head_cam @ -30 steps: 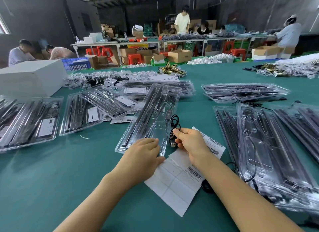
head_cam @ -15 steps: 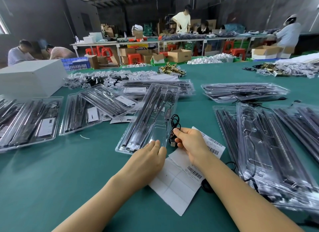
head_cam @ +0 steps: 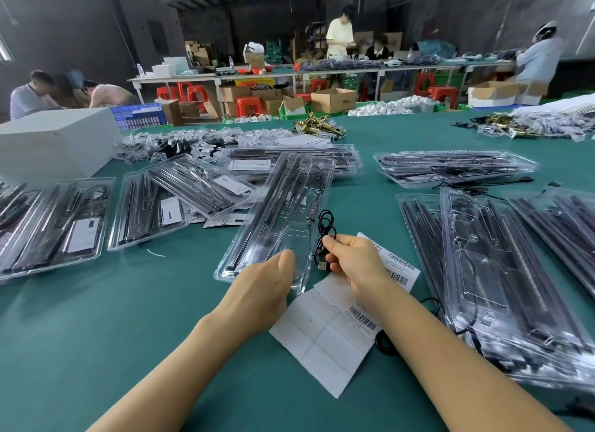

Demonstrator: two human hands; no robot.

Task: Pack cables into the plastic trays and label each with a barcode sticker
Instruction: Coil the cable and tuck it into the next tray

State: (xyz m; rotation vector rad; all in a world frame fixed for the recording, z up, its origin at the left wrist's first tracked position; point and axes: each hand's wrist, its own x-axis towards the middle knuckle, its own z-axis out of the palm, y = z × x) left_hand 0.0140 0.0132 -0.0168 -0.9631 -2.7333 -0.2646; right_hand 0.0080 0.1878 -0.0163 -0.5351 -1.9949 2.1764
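Observation:
A clear plastic tray [head_cam: 283, 216] with black rods lies slanted on the green table in front of me. My left hand [head_cam: 269, 282] holds the tray's near end. My right hand [head_cam: 352, 259] pinches a coiled black cable [head_cam: 325, 224] just right of the tray; its USB plug [head_cam: 322, 265] hangs below my fingers. Under my right wrist lies a white sheet of barcode stickers [head_cam: 325, 332], with a few barcodes left on it.
Filled, closed trays [head_cam: 61, 225] lie at the left, more trays [head_cam: 502, 277] are stacked at the right and another pile [head_cam: 450, 167] further back. A white box [head_cam: 54, 142] stands at far left. Bagged parts and brass pieces lie across the table's far side. People work at benches behind.
My left hand slid forward from the sticker sheet's edge onto the tray's near end. My right hand stays on the cable with hardly any shift.

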